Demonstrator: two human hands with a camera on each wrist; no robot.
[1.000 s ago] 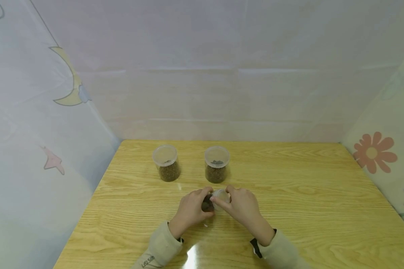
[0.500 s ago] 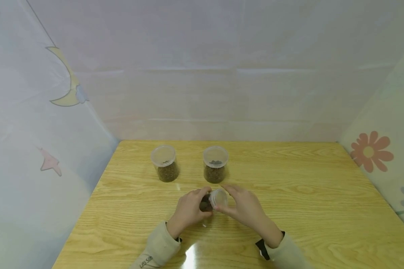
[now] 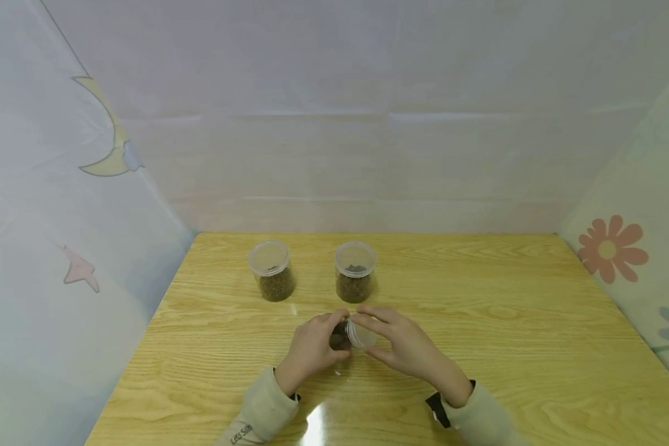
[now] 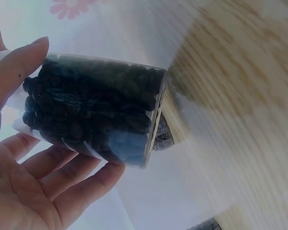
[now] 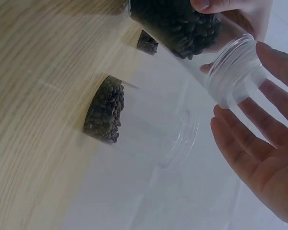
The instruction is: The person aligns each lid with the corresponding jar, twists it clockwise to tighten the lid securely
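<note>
My left hand (image 3: 314, 344) grips a clear plastic jar (image 4: 96, 108) round its body, with the thumb on one side and the fingers on the other. Dark beans, like coffee beans, fill its lower part. The jar leans toward my right hand (image 3: 404, 344), its lid end facing right in the head view. A clear screw lid (image 5: 247, 79) is on its mouth. My right thumb and fingertips sit round this lid from opposite sides, the palm standing off from it. In the head view my fingers cover part of the lid and jar.
Two similar lidded jars, a left one (image 3: 275, 282) and a right one (image 3: 354, 282), stand upright behind my hands, partly filled with dark beans. A wooden table (image 3: 479, 297) lies below. Printed cloth (image 3: 334, 155) walls the back and both sides.
My right fingers have shifted round the lid, the upper ones coming over its top and the thumb moving lower. The left hand keeps its grip on the jar. The head view has shifted slightly.
</note>
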